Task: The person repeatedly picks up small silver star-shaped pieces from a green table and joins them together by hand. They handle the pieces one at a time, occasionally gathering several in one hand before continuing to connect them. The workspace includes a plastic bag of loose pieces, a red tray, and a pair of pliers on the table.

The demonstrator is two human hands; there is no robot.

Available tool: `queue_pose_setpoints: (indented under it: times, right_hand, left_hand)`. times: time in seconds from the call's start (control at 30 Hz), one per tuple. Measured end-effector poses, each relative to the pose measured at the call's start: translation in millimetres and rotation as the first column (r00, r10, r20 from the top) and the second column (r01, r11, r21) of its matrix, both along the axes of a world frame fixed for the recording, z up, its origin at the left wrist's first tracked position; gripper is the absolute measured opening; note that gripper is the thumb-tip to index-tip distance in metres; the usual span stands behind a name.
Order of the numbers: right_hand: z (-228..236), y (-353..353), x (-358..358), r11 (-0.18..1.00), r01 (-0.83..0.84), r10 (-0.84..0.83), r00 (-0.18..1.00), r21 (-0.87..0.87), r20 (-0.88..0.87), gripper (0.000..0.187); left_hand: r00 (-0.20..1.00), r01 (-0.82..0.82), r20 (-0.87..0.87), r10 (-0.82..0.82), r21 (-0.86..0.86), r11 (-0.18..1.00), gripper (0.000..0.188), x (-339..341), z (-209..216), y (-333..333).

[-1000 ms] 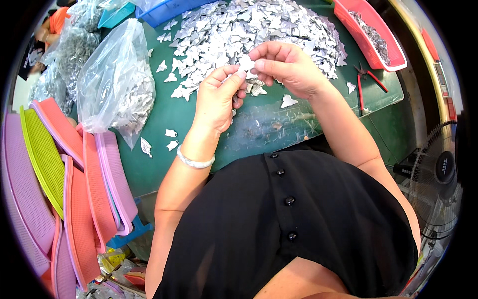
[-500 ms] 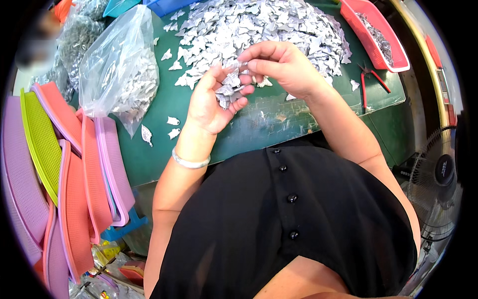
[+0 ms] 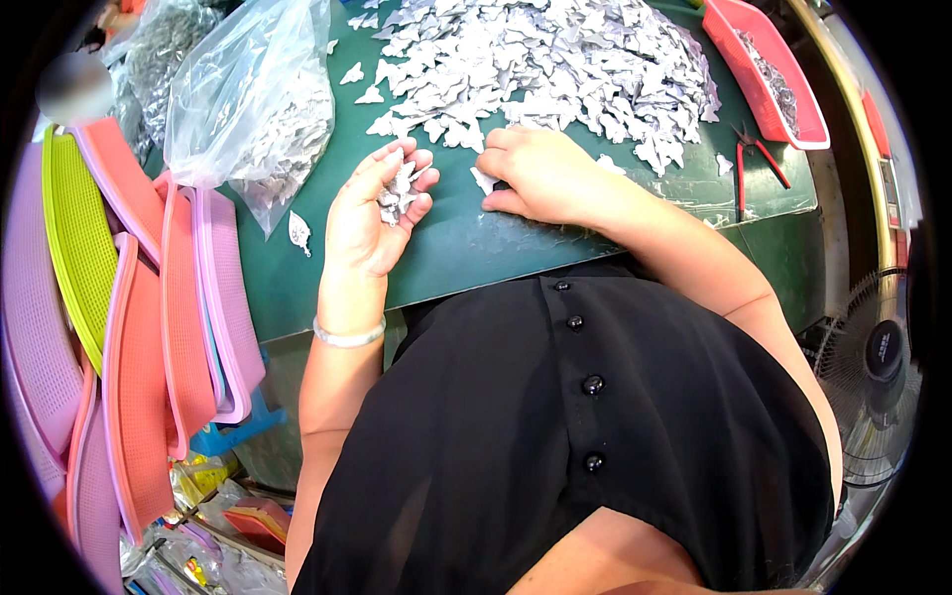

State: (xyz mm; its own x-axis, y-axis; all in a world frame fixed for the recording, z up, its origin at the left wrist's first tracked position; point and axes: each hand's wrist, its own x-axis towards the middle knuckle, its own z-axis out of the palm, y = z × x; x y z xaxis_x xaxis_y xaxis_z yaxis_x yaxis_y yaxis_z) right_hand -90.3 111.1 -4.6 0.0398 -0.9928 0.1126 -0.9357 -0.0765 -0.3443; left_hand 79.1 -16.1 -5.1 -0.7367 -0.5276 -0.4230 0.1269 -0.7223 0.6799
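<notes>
My left hand is cupped, palm up, above the green table, with several small silver-grey charms in its curled fingers. My right hand rests low at the near edge of a large heap of similar charms. Between its thumb and fingers is one charm, partly hidden by the hand. Many pieces in the heap have a winged outline. A single leaf-shaped charm with a small loop lies left of my left hand.
A clear plastic bag of charms lies at left, above stacked coloured plastic baskets. At right are red-handled pliers, a pink basket holding metal pieces and a fan. The green table ends before my body.
My hands have parted: the left moved left with its charms, the right went down to the heap's near edge and a charm there. Two small pieces by my left wrist are now out of sight.
</notes>
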Motion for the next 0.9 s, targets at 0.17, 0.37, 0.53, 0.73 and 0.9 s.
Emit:
queue_pose_setpoints:
  times: [0.17, 0.37, 0.53, 0.73, 0.9]
  right_hand:
    - [3, -9, -2, 0.993, 0.061, -0.05, 0.993, -0.104, 0.112, 0.015]
    - [36, -23, -6, 0.992, 0.08, -0.127, 0.697, 0.099, 0.706, 0.021]
    - [12, -12, -28, 0.993, 0.089, -0.079, 0.99, -0.083, 0.118, 0.021]
    - [0, -8, -31, 0.992, 0.02, -0.029, 0.997, -0.123, -0.074, 0.015]
    - [2, -10, -32, 0.98, 0.105, -0.086, 0.989, -0.166, 0.118, 0.013]
  left_hand:
    - [0.999, 0.031, -0.021, -0.031, 0.013, 0.999, 0.03, 1, -11, 1]
    - [0.981, 0.156, -0.144, -0.128, 0.2, 0.967, 0.036, -10, 0, 14]
    - [0.977, 0.17, -0.163, -0.138, 0.199, 0.965, 0.034, -3, -13, 11]
    - [0.983, 0.145, -0.137, -0.123, 0.161, 0.976, 0.03, 0, -15, 13]
    - [0.991, 0.108, -0.1, -0.093, 0.148, 0.983, 0.033, -5, -13, 20]
